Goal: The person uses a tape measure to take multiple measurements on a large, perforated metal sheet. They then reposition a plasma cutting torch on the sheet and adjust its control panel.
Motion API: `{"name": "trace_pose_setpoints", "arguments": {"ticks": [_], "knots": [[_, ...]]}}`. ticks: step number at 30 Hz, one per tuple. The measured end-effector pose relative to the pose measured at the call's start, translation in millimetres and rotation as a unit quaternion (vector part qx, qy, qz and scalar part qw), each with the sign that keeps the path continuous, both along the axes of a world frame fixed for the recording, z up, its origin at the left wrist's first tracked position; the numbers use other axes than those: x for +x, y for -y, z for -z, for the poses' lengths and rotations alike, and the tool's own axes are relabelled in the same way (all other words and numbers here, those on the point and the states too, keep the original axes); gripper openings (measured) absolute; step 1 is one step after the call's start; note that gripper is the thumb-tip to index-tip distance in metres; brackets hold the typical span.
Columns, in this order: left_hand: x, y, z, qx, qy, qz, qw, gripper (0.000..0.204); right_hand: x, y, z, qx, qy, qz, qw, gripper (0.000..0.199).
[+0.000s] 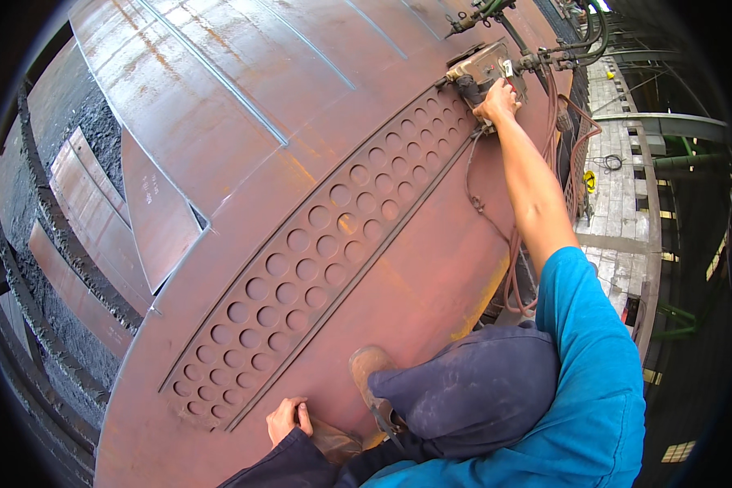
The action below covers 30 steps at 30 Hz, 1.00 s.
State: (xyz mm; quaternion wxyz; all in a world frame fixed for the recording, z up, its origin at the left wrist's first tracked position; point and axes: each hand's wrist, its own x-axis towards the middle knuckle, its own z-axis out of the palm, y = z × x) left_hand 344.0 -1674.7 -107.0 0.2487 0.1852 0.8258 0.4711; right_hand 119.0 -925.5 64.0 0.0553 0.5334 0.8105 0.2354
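A grey box-shaped cutting carriage (490, 62) stands at the upper end of a long perforated metal track (355, 280). My right arm is stretched out to it. My right hand (498, 103) is closed over its near side, beside a dark cylindrical part, with a small red piece by the fingertips; the exact grip is partly hidden. The track lies on a large reddish-brown steel plate (415, 285) and has rows of round holes. Low in the view, my left hand (286, 419) hangs at my knee with its fingers curled, holding nothing visible, close to my boot (370, 370).
Hoses (516, 268) run down from the carriage along the plate's right edge. Torch fittings and valves (537, 61) stick out beyond it. Cut plate pieces (159, 211) lie at left over dark slats (73, 268). A pale walkway (622, 187) with yellow items runs along the right.
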Motion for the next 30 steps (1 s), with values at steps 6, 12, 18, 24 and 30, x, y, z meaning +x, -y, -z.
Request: {"name": "trace_pose_setpoints", "arguments": {"ticks": [6,12,18,24,30], "knots": [[-4.9,3.1,-21.0,-0.028,0.061,0.01,0.998,0.006,13.0,39.0,-0.3,0.004,0.013,-0.05,0.999,0.105],[-5.8,0.2,-31.4,0.006,0.043,-0.001,0.999,0.006,26.6,91.7,-3.1,0.009,0.031,-0.112,0.993,0.106],[-3.3,3.1,-49.6,0.022,0.027,0.016,0.999,0.006,55.4,159.5,-8.9,-0.049,0.02,-0.177,0.983,0.109],[-9.8,8.4,-66.3,0.007,0.077,0.03,0.997,0.006,70.5,250.3,-20.2,-0.142,-0.021,-0.224,0.964,0.115],[-3.1,12.2,-81.5,0.03,0.061,0.003,0.998,0.007,96.5,330.2,-34.3,-0.241,-0.043,-0.253,0.936,0.107]]}}
